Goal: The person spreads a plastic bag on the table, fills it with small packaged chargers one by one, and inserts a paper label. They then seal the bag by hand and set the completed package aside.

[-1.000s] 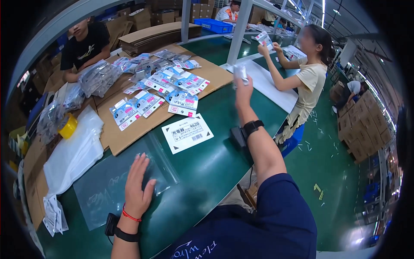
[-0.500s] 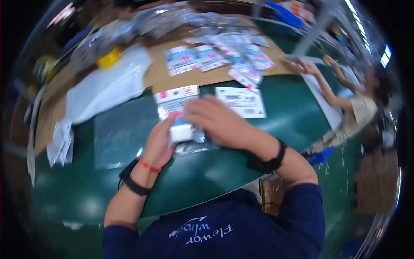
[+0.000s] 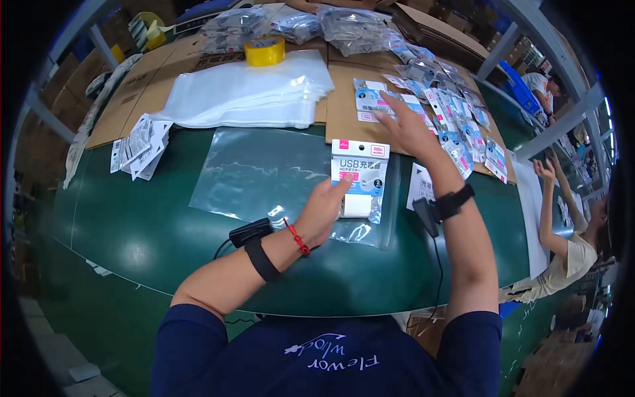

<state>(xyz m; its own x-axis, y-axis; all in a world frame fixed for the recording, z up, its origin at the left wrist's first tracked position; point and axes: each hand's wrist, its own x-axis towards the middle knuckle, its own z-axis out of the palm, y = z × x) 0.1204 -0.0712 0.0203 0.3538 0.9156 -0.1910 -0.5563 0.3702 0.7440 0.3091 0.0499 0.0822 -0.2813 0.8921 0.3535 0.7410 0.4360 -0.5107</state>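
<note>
My left hand [image 3: 323, 210] holds a packaged charger [image 3: 360, 175] by its left side, thumb across its front. The pack is a clear pouch with a white, blue and pink header card, and a white block shows in its lower part. Under it lies a large clear plastic bag [image 3: 254, 169], flat on the green table. My right hand [image 3: 409, 127] reaches out farther to the right with fingers apart, holding nothing. It hovers by another charger pack [image 3: 368, 100] lying on the cardboard. Beneath my right wrist, a white printed label [image 3: 418, 185] is partly covered.
Cardboard sheets [image 3: 340, 122] cover the far table. On them lie a stack of clear bags [image 3: 245, 92], a yellow tape roll [image 3: 264, 51] and several charger packs [image 3: 463, 126]. White labels [image 3: 141, 147] sit at the left. A co-worker [image 3: 562, 248] is at the right edge.
My right hand has left the pack in my left hand and moved out to the packs on the cardboard. The left hand still holds its pack. The whole view has shifted.
</note>
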